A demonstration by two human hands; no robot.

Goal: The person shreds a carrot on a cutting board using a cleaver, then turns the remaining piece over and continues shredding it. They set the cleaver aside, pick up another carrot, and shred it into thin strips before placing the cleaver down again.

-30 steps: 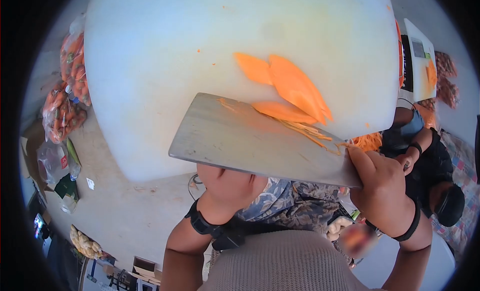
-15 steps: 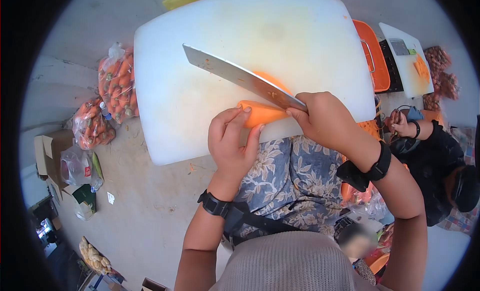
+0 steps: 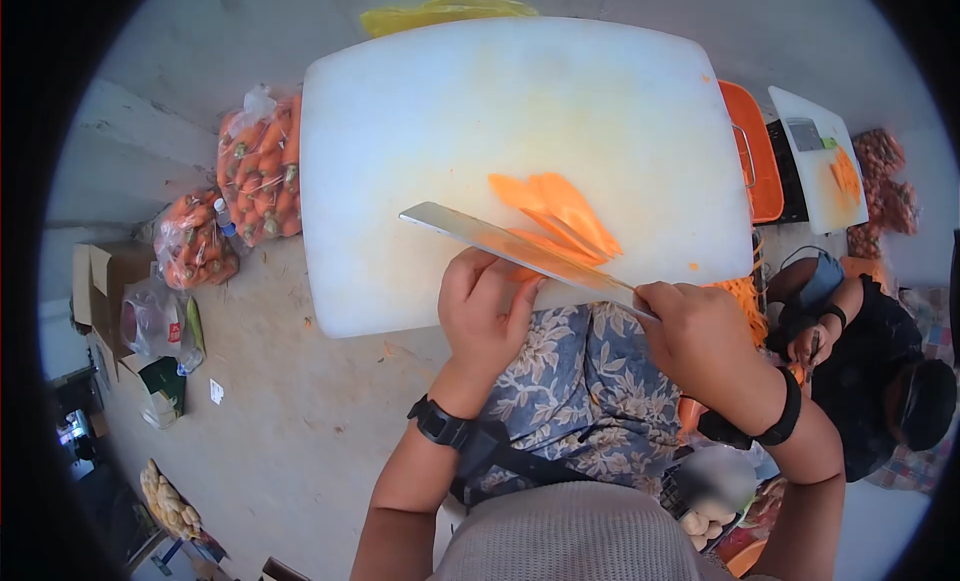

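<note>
My right hand (image 3: 708, 343) is closed round the handle end of a large cleaver (image 3: 470, 229), whose long blade slants up to the left over the white cutting board (image 3: 400, 131). Beneath and behind the blade, my left hand (image 3: 482, 311) pinches a carrot (image 3: 522, 274) near the board's front edge; the blade hides most of it. Several thin carrot slices (image 3: 565, 209) lie fanned out just beyond the cleaver, close to its far side.
Bags of carrots (image 3: 262, 171) stand left of the board. An orange tub (image 3: 745, 151) and shredded carrot (image 3: 742, 299) are at its right. Farther right, another person's hand (image 3: 815, 343) works near a second cutting board (image 3: 815, 166). Yellow plastic (image 3: 440, 13) lies beyond the far edge.
The cleaver and both hands sit lower in view, my right hand farther right. More carrot slices now lie separated on the board. The carrot is now mostly hidden by the blade.
</note>
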